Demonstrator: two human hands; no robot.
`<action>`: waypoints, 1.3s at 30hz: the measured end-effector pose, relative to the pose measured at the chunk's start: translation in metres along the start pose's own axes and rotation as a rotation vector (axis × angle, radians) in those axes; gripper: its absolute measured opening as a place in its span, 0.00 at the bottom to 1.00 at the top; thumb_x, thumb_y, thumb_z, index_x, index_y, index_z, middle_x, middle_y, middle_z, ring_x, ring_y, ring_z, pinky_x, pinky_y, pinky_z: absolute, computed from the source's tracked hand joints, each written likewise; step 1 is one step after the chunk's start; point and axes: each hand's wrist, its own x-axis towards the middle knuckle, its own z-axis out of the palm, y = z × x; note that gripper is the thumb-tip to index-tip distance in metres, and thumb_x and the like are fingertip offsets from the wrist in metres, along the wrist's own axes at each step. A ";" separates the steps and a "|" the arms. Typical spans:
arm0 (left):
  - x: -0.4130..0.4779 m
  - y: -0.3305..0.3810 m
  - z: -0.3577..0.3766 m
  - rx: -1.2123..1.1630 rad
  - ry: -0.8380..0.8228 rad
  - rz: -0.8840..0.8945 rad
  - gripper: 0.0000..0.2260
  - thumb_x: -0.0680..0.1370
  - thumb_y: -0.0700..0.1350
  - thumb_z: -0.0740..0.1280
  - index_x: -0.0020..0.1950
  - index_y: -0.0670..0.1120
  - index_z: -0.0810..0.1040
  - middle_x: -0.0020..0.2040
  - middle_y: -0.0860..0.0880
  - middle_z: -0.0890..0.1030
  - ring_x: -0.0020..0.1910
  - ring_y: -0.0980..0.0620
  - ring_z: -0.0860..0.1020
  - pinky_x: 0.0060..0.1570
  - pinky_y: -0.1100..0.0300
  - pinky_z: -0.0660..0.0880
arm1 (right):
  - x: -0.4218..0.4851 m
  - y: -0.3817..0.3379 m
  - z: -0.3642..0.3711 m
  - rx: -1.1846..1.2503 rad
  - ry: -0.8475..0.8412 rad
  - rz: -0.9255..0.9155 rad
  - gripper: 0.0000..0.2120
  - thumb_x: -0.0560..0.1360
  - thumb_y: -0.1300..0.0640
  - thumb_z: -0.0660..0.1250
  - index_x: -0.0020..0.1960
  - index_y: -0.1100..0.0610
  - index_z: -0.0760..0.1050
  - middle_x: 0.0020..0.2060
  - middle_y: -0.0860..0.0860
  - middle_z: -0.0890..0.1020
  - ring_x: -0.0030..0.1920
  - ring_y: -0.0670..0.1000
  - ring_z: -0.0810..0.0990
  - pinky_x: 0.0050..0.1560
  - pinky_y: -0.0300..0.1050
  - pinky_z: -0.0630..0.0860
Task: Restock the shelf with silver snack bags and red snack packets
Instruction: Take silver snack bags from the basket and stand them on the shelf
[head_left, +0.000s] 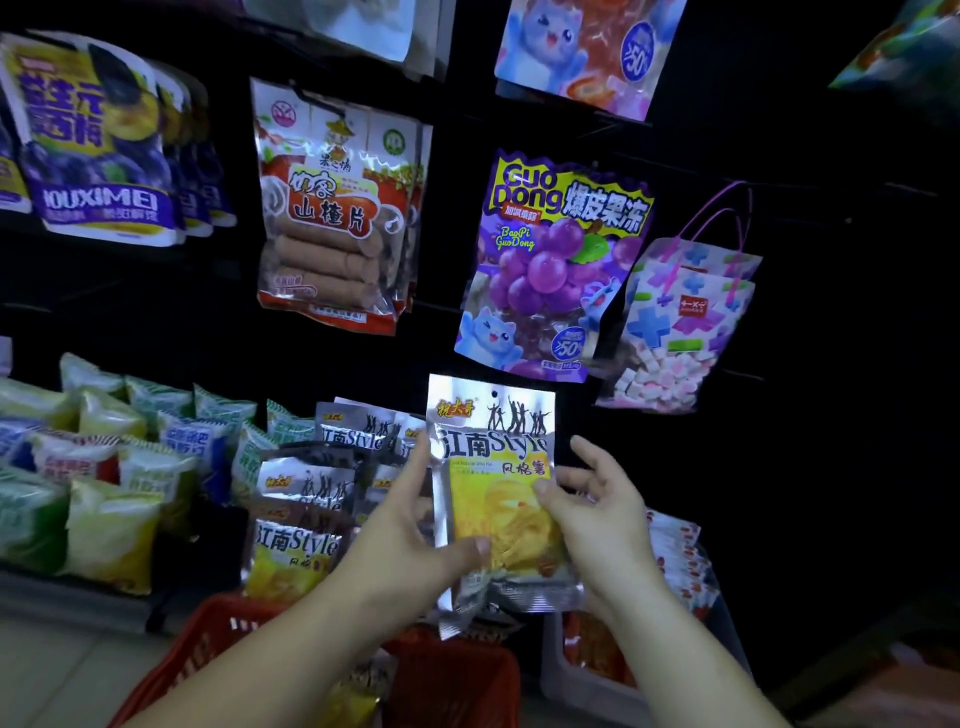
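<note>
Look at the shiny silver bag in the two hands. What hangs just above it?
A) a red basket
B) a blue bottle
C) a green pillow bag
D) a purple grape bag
D: the purple grape bag hangs right above the silver snack bag that the left hand and right hand hold.

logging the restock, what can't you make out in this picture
Head view only:
Red basket: contents hidden by both forearms.
Red packets: print blurred and dim, partly behind the right hand.
Right hand's grip on the silver bag: thumb lies on the front; any fingers behind are hidden by the bag.
Cat-print bag: cut off by the top edge.
</note>
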 end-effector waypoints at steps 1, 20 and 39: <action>-0.001 0.000 0.000 -0.036 0.009 0.006 0.49 0.75 0.46 0.77 0.76 0.77 0.46 0.70 0.62 0.74 0.61 0.68 0.77 0.49 0.69 0.76 | -0.001 -0.003 -0.002 0.022 -0.050 -0.005 0.26 0.74 0.62 0.77 0.68 0.47 0.75 0.56 0.50 0.84 0.49 0.50 0.86 0.49 0.51 0.84; -0.021 0.006 0.008 0.278 0.070 0.214 0.36 0.77 0.35 0.71 0.71 0.72 0.66 0.61 0.72 0.74 0.37 0.64 0.80 0.36 0.65 0.75 | -0.022 -0.004 0.008 -0.251 -0.252 -0.292 0.19 0.77 0.53 0.75 0.65 0.37 0.80 0.66 0.42 0.75 0.67 0.43 0.76 0.61 0.41 0.77; -0.004 0.002 -0.020 -0.086 0.178 0.060 0.24 0.78 0.47 0.74 0.66 0.71 0.74 0.61 0.51 0.80 0.60 0.53 0.80 0.54 0.58 0.80 | -0.023 -0.011 -0.001 0.077 -0.411 0.002 0.19 0.80 0.68 0.68 0.63 0.46 0.78 0.59 0.49 0.83 0.50 0.50 0.84 0.51 0.43 0.81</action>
